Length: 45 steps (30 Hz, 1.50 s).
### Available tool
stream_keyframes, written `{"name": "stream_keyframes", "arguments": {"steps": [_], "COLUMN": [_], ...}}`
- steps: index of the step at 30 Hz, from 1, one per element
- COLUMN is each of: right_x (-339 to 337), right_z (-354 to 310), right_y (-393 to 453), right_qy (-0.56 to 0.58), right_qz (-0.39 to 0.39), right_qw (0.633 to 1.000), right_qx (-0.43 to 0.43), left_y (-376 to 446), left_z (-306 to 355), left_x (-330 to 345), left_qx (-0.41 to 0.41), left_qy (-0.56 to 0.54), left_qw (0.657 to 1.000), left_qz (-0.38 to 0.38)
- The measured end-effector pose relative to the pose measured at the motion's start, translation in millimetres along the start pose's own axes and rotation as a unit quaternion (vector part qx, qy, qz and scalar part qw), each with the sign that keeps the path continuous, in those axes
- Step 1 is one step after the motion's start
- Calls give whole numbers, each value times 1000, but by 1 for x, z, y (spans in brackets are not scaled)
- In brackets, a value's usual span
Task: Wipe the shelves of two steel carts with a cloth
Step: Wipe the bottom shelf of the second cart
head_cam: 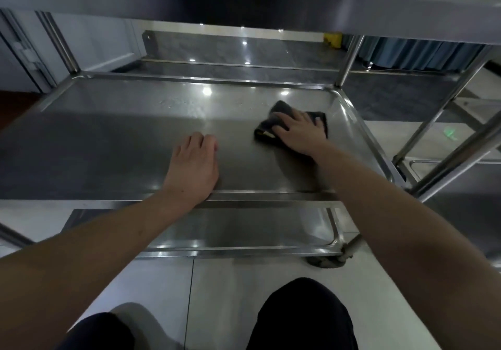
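Cloth [291, 122], dark and bunched, is pressed flat on the middle shelf [122, 143] of a steel cart [349, 59], close to that shelf's right rim. It is covered by the right hand [299, 133], whose fingers are spread and laid flat over it rather than curled round it. The left hand [193, 166] is rested palm down on the same shelf near its front edge, well apart from the cloth, with fingers relaxed and nothing held. Below the middle shelf a lower shelf [244, 230] is seen, and beside its right corner a caster wheel [329, 260]. Right of the middle shelf, a second cart [444, 160] is partly visible.
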State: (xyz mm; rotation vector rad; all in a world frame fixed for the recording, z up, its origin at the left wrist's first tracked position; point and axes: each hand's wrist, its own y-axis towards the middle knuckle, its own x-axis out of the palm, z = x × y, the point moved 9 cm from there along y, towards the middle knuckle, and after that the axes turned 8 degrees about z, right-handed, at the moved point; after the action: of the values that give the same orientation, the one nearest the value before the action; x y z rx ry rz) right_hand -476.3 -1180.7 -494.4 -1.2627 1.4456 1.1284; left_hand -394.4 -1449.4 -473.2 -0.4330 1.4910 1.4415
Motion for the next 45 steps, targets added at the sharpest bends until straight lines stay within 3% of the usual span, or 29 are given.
{"name": "stream_keyframes", "arguments": {"steps": [5, 11, 15, 18, 21, 26, 33, 37, 41, 45], "right_x": [-2, 15, 21, 16, 3, -8, 6, 15, 14, 1], "right_z": [38, -60, -92, -70, -8, 66, -5, -49, -36, 12], "right_y": [-59, -113, -70, -18, 13, -14, -98, -80, -20, 17], "right_qy": [-19, -7, 7, 11, 8, -16, -17, 6, 8, 10], "right_qz": [-35, -62, -58, -46, -15, -10, -37, -51, -41, -8], "right_qw": [999, 994, 992, 996, 1000, 998, 999, 996, 997, 1000], "right_qx": [27, -90, -110, -75, -11, 67, -12, -67, -60, 14], "left_y": [-1, -1, -2, -1, 1, 2, 1, -1, 0, 1], "left_z": [1, 5, 7, 5, 1, 0, 5, 7, 9, 7], "left_x": [-3, 0, -2, -2, -1, 1, 1, 1, 1, 0], "left_qx": [2, 6, 25, 28, 22, 5, 17, 28, 42, 32], "left_qy": [10, -3, 11, 29, 31, 24, 21, 32, 51, 45], "left_qw": [1000, 1000, 1000, 999, 999, 1000, 1000, 999, 997, 998], "left_qz": [10, -5, -4, 10, 15, 4, -9, -24, -34, -25]}}
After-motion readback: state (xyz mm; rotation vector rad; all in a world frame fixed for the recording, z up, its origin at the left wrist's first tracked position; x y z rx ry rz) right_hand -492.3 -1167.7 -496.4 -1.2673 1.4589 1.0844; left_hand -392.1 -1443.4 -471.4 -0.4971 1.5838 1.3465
